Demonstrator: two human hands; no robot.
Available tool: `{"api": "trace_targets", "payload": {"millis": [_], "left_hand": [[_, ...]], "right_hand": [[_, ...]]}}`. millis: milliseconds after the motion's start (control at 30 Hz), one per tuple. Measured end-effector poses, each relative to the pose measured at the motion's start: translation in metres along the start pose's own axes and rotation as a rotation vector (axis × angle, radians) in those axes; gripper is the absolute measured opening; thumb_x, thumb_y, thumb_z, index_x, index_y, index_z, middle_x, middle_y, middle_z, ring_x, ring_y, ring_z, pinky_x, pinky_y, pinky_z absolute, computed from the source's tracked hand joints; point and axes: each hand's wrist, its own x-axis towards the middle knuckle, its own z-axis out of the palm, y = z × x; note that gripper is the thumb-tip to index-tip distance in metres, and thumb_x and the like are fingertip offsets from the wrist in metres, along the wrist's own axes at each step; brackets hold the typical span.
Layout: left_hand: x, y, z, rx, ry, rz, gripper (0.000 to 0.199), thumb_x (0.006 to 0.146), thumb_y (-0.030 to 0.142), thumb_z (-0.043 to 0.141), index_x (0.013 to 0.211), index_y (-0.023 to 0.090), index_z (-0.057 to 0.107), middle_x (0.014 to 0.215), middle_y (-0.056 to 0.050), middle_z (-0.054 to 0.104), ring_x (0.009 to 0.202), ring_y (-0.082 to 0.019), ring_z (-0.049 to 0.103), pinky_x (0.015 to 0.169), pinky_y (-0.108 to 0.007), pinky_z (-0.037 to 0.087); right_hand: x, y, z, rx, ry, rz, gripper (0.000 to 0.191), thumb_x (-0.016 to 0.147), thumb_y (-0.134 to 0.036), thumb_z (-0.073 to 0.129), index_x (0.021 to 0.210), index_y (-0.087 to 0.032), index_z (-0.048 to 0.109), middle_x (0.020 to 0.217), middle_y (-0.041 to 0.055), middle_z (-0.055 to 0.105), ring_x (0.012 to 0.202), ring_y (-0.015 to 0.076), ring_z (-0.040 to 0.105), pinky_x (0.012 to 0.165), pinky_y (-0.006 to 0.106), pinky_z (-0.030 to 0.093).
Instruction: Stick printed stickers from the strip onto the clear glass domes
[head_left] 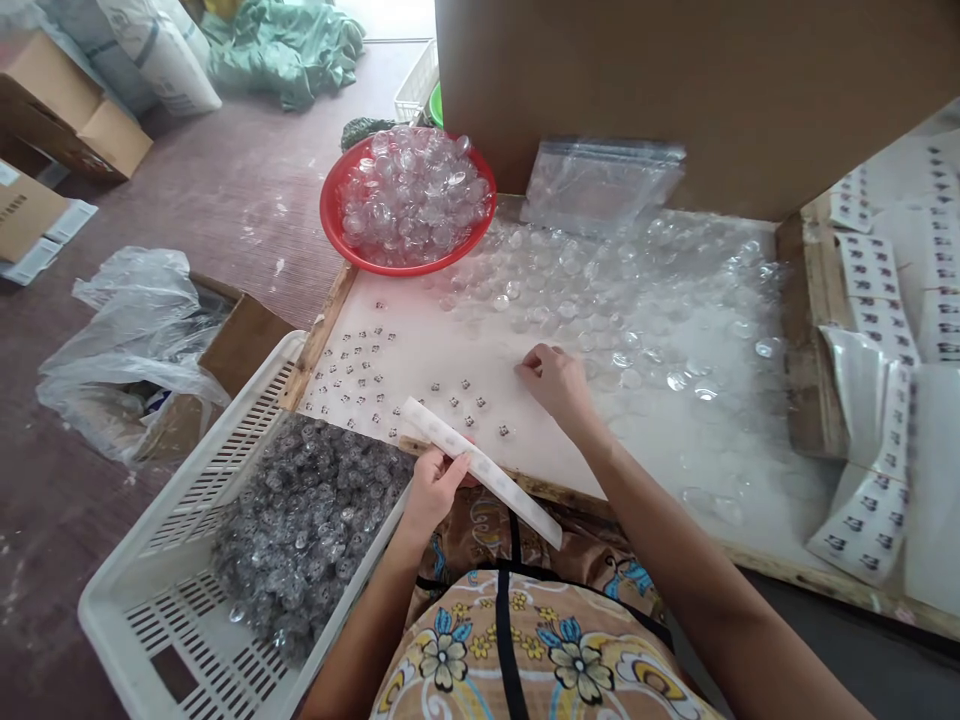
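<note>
My left hand (435,487) grips a narrow white sticker strip (487,475) between thumb and fingers at the table's front edge. Over the white tabletop (480,345), my right hand (553,378) has its fingertips pressed together; whatever may be between them is too small to make out. Many clear domed pieces (630,378) lie loose right of and behind my right hand. Left of it, small clear pieces with dark printed figures (504,431) are spread on the table, some just beyond the strip.
A red basin (330,215) heaped with clear pieces stands at the back left. A white crate (120,590) holding many printed pieces is at the lower left. Printed sticker sheets (874,520) lie at the right, beside a wooden bar (810,340). Plastic bags (600,185) rest against cardboard.
</note>
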Motion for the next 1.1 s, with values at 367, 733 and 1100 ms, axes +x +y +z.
{"api": "trace_targets", "payload": {"millis": [367, 733, 1100], "left_hand": [[-0.001, 0.005, 0.0, -0.129, -0.018, -0.026, 0.035, 0.075, 0.037, 0.078, 0.101, 0.014, 0.072, 0.08, -0.003, 0.072, 0.066, -0.017, 0.068, 0.063, -0.028, 0.058], [-0.006, 0.021, -0.019, -0.966, -0.031, -0.025, 0.022, 0.078, 0.03, 0.076, 0.081, 0.023, 0.056, 0.051, 0.011, 0.041, 0.028, -0.001, 0.019, 0.028, -0.014, 0.018], [-0.008, 0.008, -0.013, -0.429, -0.297, -0.106, 0.048, 0.068, 0.063, 0.075, 0.063, 0.021, 0.054, 0.035, 0.007, 0.039, 0.025, -0.01, 0.041, 0.028, -0.021, 0.033]], "right_hand": [[-0.04, -0.061, 0.008, 0.222, -0.167, -0.285, 0.007, 0.09, -0.023, 0.057, 0.089, -0.02, 0.063, 0.089, 0.006, 0.069, 0.08, 0.0184, 0.062, 0.071, 0.029, 0.043], [-0.052, -0.069, -0.016, 0.546, -0.238, -0.596, 0.025, 0.094, -0.02, 0.054, 0.118, -0.022, 0.062, 0.107, 0.0074, 0.068, 0.099, 0.0191, 0.063, 0.083, 0.035, 0.052], [-0.044, -0.072, -0.019, 0.579, -0.608, -0.731, 0.017, 0.096, -0.03, 0.052, 0.09, -0.018, 0.062, 0.083, 0.0026, 0.062, 0.077, 0.0146, 0.057, 0.073, 0.029, 0.047]]}}
